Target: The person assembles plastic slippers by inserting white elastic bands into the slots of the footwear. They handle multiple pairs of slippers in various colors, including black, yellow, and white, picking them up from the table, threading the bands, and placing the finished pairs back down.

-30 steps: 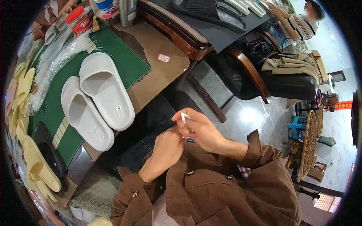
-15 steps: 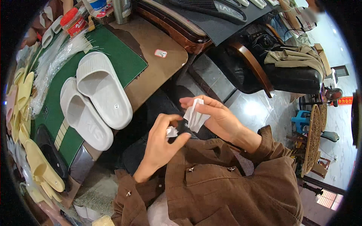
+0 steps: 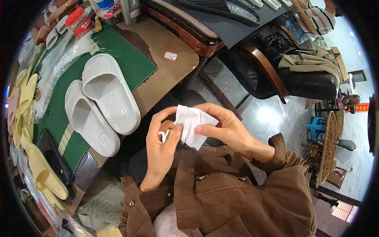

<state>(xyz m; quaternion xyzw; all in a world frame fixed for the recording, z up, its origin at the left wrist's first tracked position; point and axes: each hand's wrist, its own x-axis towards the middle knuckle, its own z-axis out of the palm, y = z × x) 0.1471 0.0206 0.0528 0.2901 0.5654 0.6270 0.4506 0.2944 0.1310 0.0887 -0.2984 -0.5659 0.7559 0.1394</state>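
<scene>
A crumpled white tissue (image 3: 193, 125) is stretched between my two hands above my lap. My left hand (image 3: 161, 148) pinches its left edge between thumb and fingers, and a smaller white wad (image 3: 164, 135) is tucked in the same hand's curled fingers. With thumb and fingers, my right hand (image 3: 227, 127) grips the tissue's right side. To the left on the table, nearest my left hand, a pair of light grey slide sandals lies side by side: the front slipper (image 3: 91, 120) overlaps the edge of the other slipper (image 3: 111, 94), which has a small round sticker.
The slippers rest on a green mat (image 3: 132, 59) on a brown table (image 3: 166, 37). Beyond are clear plastic strips (image 3: 65, 63), a red-lidded jar (image 3: 79, 23) and a steel cup (image 3: 129, 12). Yellow slippers (image 3: 43, 173) and a black slipper (image 3: 55, 162) lie left. A black armchair (image 3: 304, 85) stands right.
My left hand has moved up to the tissue and taken hold of its left side. The tissue is now spread wider between both hands.
</scene>
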